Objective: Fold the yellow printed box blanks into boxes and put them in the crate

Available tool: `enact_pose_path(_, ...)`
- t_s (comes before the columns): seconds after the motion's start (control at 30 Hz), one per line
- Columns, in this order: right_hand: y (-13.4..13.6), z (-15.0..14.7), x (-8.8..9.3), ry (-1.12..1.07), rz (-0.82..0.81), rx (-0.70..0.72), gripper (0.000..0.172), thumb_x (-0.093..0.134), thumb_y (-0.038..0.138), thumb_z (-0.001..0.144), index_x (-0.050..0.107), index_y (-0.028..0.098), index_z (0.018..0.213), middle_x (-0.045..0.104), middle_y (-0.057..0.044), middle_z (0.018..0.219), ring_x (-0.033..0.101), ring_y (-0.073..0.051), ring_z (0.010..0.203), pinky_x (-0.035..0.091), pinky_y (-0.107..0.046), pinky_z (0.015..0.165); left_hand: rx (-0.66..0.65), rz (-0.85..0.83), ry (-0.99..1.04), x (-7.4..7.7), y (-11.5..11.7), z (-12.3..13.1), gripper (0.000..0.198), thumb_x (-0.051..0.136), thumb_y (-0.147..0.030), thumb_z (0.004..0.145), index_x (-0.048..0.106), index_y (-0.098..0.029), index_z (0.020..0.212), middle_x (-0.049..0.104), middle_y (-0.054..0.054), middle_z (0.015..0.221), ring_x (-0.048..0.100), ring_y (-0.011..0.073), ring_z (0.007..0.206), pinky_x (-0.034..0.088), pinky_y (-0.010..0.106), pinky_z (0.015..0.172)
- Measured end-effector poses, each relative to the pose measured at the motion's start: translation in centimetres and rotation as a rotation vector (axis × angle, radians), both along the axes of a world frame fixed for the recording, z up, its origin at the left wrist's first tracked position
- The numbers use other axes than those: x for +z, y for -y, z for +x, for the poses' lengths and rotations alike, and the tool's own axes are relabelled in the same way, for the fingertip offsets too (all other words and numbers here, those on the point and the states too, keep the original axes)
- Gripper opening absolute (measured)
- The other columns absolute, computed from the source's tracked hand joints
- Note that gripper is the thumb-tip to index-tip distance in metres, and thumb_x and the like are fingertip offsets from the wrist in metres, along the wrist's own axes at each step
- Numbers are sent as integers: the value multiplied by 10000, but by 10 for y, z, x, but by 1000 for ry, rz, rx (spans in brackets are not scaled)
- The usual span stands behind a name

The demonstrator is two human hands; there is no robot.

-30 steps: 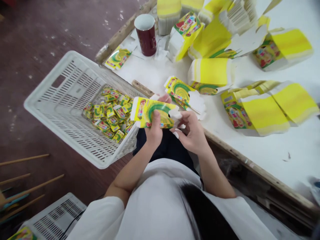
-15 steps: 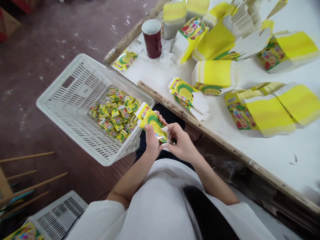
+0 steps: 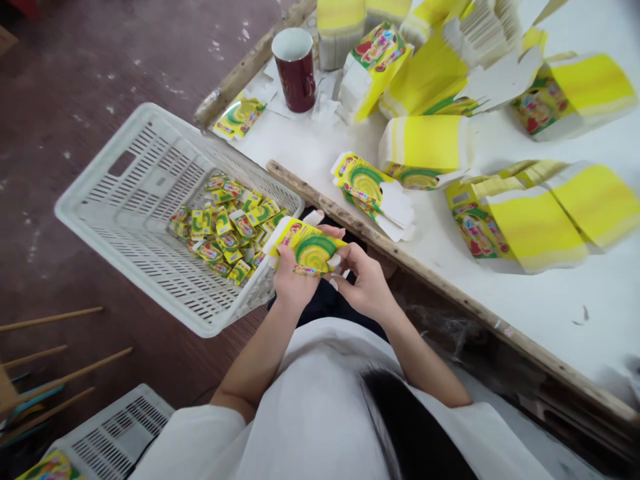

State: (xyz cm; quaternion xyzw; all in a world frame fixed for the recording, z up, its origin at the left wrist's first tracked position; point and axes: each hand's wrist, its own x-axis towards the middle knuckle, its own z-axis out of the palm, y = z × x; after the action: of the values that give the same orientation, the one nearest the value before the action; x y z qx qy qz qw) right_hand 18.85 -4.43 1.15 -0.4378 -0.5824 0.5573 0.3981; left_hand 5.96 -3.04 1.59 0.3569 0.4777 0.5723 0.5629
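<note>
A yellow and green printed cardboard box (image 3: 313, 252) is held over my lap, beside the crate's near corner. My left hand (image 3: 295, 277) is closed round it, thumb on the printed face and fingers behind. At the box's right end, my right hand (image 3: 363, 280) has its fingers closed on the end flaps; part of the flaps is hidden by the fingers. On the table edge close by lies a small stack of flat printed boxes (image 3: 361, 183) with white flaps showing.
A white plastic crate (image 3: 130, 247) with many small yellow boxes (image 3: 230, 227) stands left of the table (image 3: 530, 320). Bundles of flattened boxes (image 3: 540, 220) and a dark red mug (image 3: 296, 73) are on the table. Wooden sticks (image 3: 65, 367) jut out at lower left.
The held box has turned flatter and more level, its printed face now showing more fully. My right fingers have shifted at its right end. The whole view has moved slightly.
</note>
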Motion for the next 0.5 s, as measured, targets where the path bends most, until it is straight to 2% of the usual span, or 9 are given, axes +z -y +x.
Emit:
enact_pose_path(0.1,6,-2,10,-28,24,67,198,694,214,824,519,241,914,558,15,845,537,-140,727,487,-275,679,103,42,41,5,-3,0,701,210,-843,870,568,-246,947,605,67,870,653,238,884,563,417,834)
enact_pose_path(0.17,10,-5,14,-92,-3,121,246,726,248,814,535,238,969,569,3,901,551,-147,774,499,-272,695,190,44,92,4,-4,4,675,180,-839,873,506,-249,868,515,29,768,590,187,723,548,366,748)
enact_pose_path(0.23,11,-7,11,-86,-32,117,299,755,266,795,535,239,996,572,8,894,550,-145,763,494,-260,664,241,15,119,-1,-4,8,691,160,-876,843,451,-251,800,445,1,700,531,163,628,525,327,658)
enact_pose_path(0.3,10,-5,3,-19,-29,67,302,754,245,793,544,240,1010,586,20,853,546,-137,711,480,-252,625,248,1,84,-7,-2,10,732,195,-940,776,452,-254,782,459,-5,687,557,168,645,527,316,642)
enact_pose_path(0.33,8,-2,0,16,-8,34,292,744,231,797,557,239,1021,602,20,842,553,-137,697,480,-255,623,225,9,50,-11,0,9,754,260,-971,728,483,-254,798,505,1,705,594,180,692,539,319,659)
enact_pose_path(0.4,5,6,-6,79,60,-43,245,712,206,821,596,235,1035,649,3,865,593,-151,717,501,-276,661,166,37,-1,-18,4,6,753,504,-958,636,573,-249,880,621,20,795,657,202,792,560,324,704)
enact_pose_path(0.5,-2,21,-5,151,158,-112,168,618,146,869,650,232,1010,698,-22,905,651,-181,777,529,-312,723,200,50,3,-25,10,-2,563,832,-688,607,669,-240,906,714,1,847,691,166,763,567,289,726)
